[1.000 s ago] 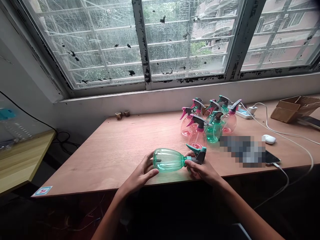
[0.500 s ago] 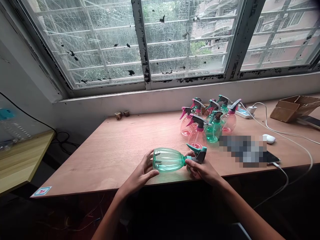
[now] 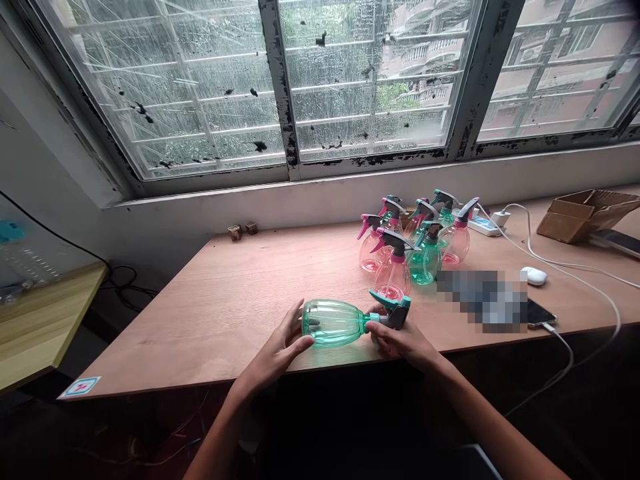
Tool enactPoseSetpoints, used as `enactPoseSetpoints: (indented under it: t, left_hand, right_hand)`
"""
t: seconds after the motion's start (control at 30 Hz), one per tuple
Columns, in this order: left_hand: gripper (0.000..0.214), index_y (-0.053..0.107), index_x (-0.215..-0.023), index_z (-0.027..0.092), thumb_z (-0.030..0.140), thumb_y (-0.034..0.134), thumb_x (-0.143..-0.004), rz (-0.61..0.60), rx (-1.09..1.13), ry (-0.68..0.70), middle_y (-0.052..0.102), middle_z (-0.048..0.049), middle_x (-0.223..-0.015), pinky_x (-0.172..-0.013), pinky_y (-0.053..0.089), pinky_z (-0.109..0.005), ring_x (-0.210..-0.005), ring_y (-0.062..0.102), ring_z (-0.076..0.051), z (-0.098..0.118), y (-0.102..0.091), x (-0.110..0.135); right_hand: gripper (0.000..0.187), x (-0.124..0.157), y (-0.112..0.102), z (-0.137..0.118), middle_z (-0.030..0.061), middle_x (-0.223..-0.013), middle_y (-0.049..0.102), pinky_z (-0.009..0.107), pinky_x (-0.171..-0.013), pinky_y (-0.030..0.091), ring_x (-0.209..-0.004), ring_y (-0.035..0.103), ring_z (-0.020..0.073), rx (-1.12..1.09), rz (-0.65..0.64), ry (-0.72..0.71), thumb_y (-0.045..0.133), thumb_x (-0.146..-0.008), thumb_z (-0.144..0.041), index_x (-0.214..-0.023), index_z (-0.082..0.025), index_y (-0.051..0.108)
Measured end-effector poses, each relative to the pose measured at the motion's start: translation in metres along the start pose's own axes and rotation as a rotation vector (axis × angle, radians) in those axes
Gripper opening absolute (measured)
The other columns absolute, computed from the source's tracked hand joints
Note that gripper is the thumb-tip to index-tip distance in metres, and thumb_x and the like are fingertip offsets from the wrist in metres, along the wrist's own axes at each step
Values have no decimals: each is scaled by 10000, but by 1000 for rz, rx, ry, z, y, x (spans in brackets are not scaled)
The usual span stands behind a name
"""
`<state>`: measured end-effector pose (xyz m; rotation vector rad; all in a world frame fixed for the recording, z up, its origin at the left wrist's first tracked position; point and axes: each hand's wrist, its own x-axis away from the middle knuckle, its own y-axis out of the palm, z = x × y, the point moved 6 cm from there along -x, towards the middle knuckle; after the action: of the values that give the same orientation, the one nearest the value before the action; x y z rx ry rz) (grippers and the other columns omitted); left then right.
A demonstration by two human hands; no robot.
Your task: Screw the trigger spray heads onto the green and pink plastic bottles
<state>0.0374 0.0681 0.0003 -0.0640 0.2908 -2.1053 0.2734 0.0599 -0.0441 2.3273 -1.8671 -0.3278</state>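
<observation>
A clear green spray bottle (image 3: 334, 323) lies sideways in the air between my hands, over the table's front edge, its base to the left and its dark trigger head to the right. My left hand (image 3: 283, 343) cups the base end, with the thumb in front and the other fingers partly hidden behind the plastic. Around the neck, just below the trigger head, my right hand (image 3: 397, 339) has its fingers closed. Behind it stands a pink spray bottle (image 3: 391, 279), upright, and a green spray bottle (image 3: 424, 263) is beside that one.
Several more pink and green spray bottles stand grouped farther back. To their right are a white power strip (image 3: 484, 225), an open cardboard box (image 3: 575, 223), a white earbud case (image 3: 534, 276) and a phone (image 3: 540, 313) on a cable. Two small objects (image 3: 243, 231) sit near the wall.
Almost nothing differs. The whole view has shifted very slightly, and both hands keep the green spray bottle in the same sideways pose.
</observation>
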Motion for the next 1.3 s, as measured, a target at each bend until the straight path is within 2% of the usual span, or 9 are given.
enactPoseSetpoints:
  t: [0.17,0.33,0.53,0.67,0.77,0.9,1.0,1.13,1.3]
  left_hand:
    - [809,243,-1554,384,343,701,-889,-10,-99,47,240,-12,-1658,-1206,341,-494,-1454,369,-331,1,1,0]
    - [879,169,-1569,387,351,716,-882,-7,-110,42,233,-32,-1660,-1219,306,-495,-1484,308,-334,-2,1,1]
    - [726,250,-1559,353,386,629,-941,-7,-115,23,265,-29,-1649,-1196,356,-496,-1461,354,-329,-3,-2,0]
    - [762,183,-1563,403,350,626,-946,5,-127,80,245,-3,-1656,-1208,333,-496,-1473,339,-303,-1,-1,0]
    - [790,147,-1568,403,358,630,-945,-27,-67,56,266,-28,-1649,-1191,351,-520,-1478,329,-318,-1,3,1]
    - [741,241,-1562,347,413,632,-936,30,-58,29,333,-71,-1621,-1180,356,-538,-1471,330,-357,2,-1,0]
    - [677,347,-1529,313,392,645,-927,21,-74,34,407,-69,-1583,-1184,360,-533,-1445,383,-347,2,-1,-2]
    - [760,334,-1523,355,303,720,-871,39,-58,90,394,-42,-1587,-1171,399,-509,-1408,444,-316,1,-2,-2]
    - [737,335,-1499,363,305,726,-877,15,-32,66,416,-68,-1568,-1147,425,-506,-1409,443,-324,0,0,-1]
  right_hand:
    - [334,-1,-2,0,-93,-482,476,215,-406,330,-400,402,92,-32,-19,-33,745,-850,-445,-1002,-218,554]
    - [361,-1,-3,2,-92,-494,464,212,-401,308,-413,391,91,-60,9,-22,773,-816,-460,-979,-221,557]
    - [363,0,-1,4,-91,-499,481,198,-399,286,-411,388,83,-64,-14,9,776,-824,-436,-1014,-221,555]
    - [375,-1,-2,3,-99,-496,467,188,-394,268,-416,385,83,-83,-3,-13,775,-826,-439,-1033,-231,541]
    - [374,-1,-2,3,-101,-509,466,190,-398,282,-423,377,80,-99,-9,-10,784,-817,-440,-1013,-234,540]
    - [423,0,-1,5,-93,-516,500,206,-421,329,-421,406,82,-64,-25,39,821,-772,-451,-1005,-228,546]
    - [423,1,-2,6,-89,-489,516,212,-426,337,-407,429,88,-26,-22,53,817,-772,-460,-998,-222,550]
    - [408,1,-2,3,-90,-491,529,215,-422,348,-401,439,86,-29,-4,50,814,-767,-466,-947,-214,548]
    - [368,0,0,-1,-21,-688,663,227,-413,376,-419,447,74,-28,-4,10,789,-798,-455,-922,-212,541]
